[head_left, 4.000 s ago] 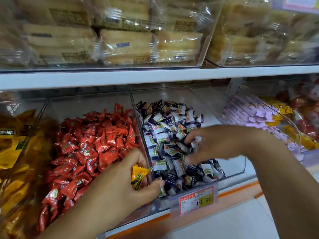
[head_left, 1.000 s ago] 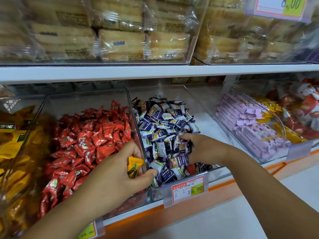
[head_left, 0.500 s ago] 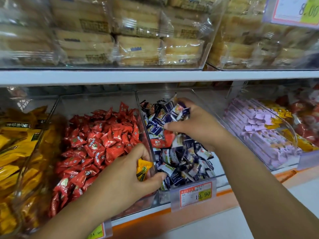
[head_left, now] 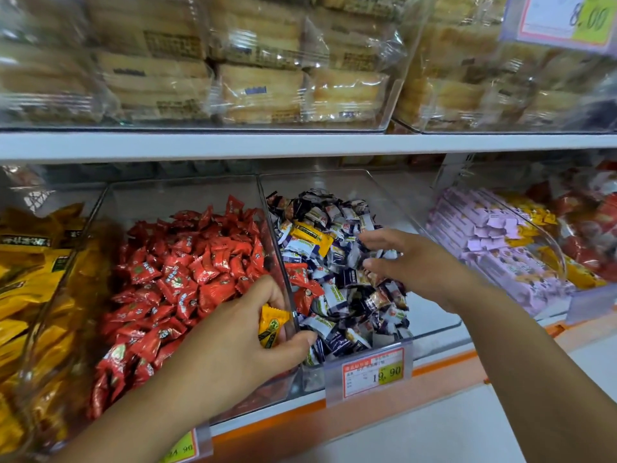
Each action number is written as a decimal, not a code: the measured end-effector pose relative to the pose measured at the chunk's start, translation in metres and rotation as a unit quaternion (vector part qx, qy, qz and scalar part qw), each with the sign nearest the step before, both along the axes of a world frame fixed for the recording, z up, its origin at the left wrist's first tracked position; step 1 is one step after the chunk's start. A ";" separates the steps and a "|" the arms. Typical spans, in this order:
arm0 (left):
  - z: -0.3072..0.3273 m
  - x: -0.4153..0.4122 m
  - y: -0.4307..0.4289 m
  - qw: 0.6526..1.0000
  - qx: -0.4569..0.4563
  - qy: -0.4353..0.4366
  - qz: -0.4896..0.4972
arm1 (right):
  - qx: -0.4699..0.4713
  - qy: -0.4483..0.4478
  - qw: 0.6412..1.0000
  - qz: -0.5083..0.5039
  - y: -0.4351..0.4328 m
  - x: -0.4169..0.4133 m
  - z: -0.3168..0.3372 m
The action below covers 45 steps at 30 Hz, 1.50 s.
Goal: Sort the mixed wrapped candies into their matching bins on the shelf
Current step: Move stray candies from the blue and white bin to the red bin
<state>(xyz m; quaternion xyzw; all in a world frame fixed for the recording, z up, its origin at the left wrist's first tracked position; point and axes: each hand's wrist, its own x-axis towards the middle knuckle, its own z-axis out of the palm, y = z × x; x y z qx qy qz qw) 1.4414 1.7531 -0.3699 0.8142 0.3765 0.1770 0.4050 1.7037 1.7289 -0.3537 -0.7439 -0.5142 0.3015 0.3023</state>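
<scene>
The left hand (head_left: 233,345) pinches a small yellow candy (head_left: 272,324) at the front of the wall between the red candy bin (head_left: 187,192) and the blue candy bin (head_left: 334,182). The right hand (head_left: 410,262) hangs loosely open over the blue candies (head_left: 347,280), just beside a bigger yellow candy (head_left: 312,237).

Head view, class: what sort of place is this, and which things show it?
Probably a shop's sweets aisle: a price tag clipped to the shelf edge, clear bins of wrapped candies, and packaged cakes above.
</scene>
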 end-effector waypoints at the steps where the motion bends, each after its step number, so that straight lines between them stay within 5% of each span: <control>1: 0.001 0.000 0.000 1.000 -0.001 0.001 -0.001 | -0.005 -0.026 1.000 0.005 -0.002 0.001 0.002; 5: 0.001 0.000 -0.001 1.000 -0.002 0.007 -0.002 | 0.032 -0.198 0.979 0.020 -0.005 -0.014 0.008; 10: 0.001 -0.002 -0.001 1.000 -0.001 0.005 -0.003 | 0.061 -0.093 0.985 0.132 0.001 -0.055 0.009; 16: 0.000 -0.002 0.000 1.000 -0.006 0.003 -0.003 | 0.065 -0.143 0.972 0.176 0.014 -0.069 -0.011; 27: 0.000 -0.002 0.000 1.000 0.003 0.012 -0.008 | 0.132 0.016 0.990 0.055 0.015 -0.049 0.031; 31: -0.001 -0.002 0.001 1.000 0.013 0.008 -0.007 | 0.176 0.156 0.963 0.130 0.026 -0.080 0.034; 33: -0.001 -0.002 0.001 1.000 0.014 0.005 -0.009 | 0.154 0.120 0.970 0.144 0.030 -0.083 0.035; 38: 0.002 -0.001 -0.001 1.000 0.012 0.016 -0.014 | 0.064 -0.135 0.989 0.020 0.038 -0.051 0.014; 41: 0.000 -0.002 0.000 1.000 0.010 0.016 -0.013 | 0.014 -0.186 0.982 0.009 0.040 -0.052 -0.009; 45: 0.001 -0.003 0.001 1.000 0.000 0.023 -0.009 | 0.074 -0.201 0.977 -0.016 0.038 -0.053 -0.009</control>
